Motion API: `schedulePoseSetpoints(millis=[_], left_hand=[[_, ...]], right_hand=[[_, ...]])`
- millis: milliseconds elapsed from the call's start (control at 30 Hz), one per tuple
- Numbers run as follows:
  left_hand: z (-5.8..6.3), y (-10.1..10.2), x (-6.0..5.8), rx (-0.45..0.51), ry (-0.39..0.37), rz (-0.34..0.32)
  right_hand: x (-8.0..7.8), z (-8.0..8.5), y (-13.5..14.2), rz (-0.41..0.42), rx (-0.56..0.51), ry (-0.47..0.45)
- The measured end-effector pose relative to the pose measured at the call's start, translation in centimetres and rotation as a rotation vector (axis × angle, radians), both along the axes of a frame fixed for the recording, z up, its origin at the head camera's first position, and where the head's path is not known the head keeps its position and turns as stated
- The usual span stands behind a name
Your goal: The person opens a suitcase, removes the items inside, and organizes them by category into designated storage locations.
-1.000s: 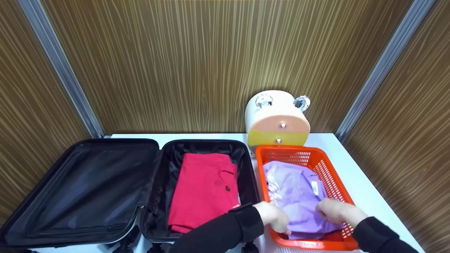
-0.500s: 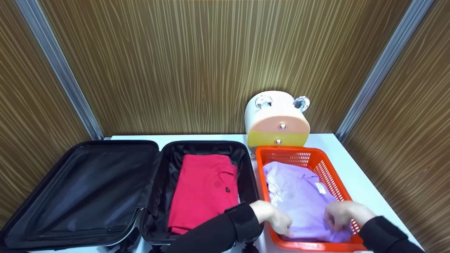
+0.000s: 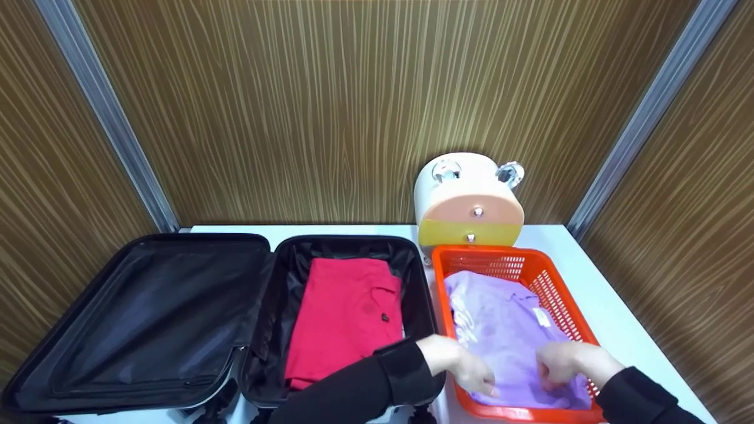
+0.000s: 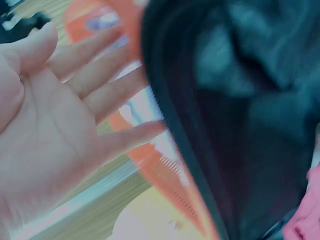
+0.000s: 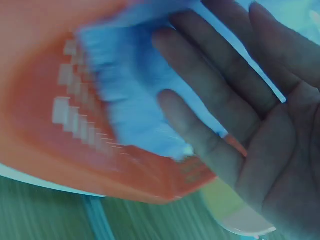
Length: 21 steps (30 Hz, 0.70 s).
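A purple shirt (image 3: 500,335) with white lettering and a white label lies spread in the orange basket (image 3: 490,251). At its near left corner my left hand (image 3: 465,365) reaches over the basket rim, fingers pointing down. My right hand (image 3: 566,361) is over the shirt's near right part, just inside the rim. The left wrist view has the left hand's palm (image 4: 55,125) with fingers straight and spread beside the suitcase edge. In the right wrist view, the right hand's long fingers (image 5: 212,82) are extended and relaxed along the shirt, which looks blue there.
An open black suitcase (image 3: 268,330) stands left of the basket, its lid half (image 3: 147,318) farther left. A folded red shirt (image 3: 344,312) lies in it, partly behind my left sleeve. A white drawer box (image 3: 468,194) stands behind the basket. Wood-patterned walls enclose the table.
The purple shirt has become flatter and its near right part has shifted rightward. My right hand moved right, then slightly back left. My left hand has shifted a little right.
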<state>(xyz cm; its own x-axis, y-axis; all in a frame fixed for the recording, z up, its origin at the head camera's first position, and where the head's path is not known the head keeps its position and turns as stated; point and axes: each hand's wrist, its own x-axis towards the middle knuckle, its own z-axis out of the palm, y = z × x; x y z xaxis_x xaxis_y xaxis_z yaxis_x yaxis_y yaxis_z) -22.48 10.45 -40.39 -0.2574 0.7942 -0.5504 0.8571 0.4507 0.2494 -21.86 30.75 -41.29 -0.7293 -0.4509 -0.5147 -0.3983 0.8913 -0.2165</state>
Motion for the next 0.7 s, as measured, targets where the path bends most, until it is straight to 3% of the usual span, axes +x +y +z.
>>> schedulePoseSetpoints(millis=[133,267,367,400,467,500,600,700], left_hand=[[2.7,-1.6,-0.9,0.051,0.004,0.011],[5.1,-4.2,-2.5,0.123,0.026,0.019],[6.3,-6.6,-3.8,0.190,0.059,0.052],[6.5,-7.5,-4.3,0.218,0.063,0.066],[7.0,-9.1,-5.3,0.264,0.072,0.099],[7.1,-10.0,-5.7,0.290,0.068,0.122],[7.4,-12.5,-7.1,0.391,0.053,0.196],[7.0,-15.1,-8.6,0.515,0.056,0.321]], right_hand=[[-1.1,1.4,-2.1,0.130,-0.129,0.132],[-2.4,3.4,-5.0,0.196,-0.198,0.177],[-3.8,4.4,-7.6,0.279,-0.264,0.235],[-4.4,4.5,-8.5,0.345,-0.294,0.289],[-5.4,5.0,-10.3,0.400,-0.304,0.384],[-6.0,5.1,-11.1,0.401,-0.305,0.422],[-7.3,5.5,-13.7,0.302,-0.278,0.499],[-8.5,5.5,-16.0,0.091,-0.289,0.511]])
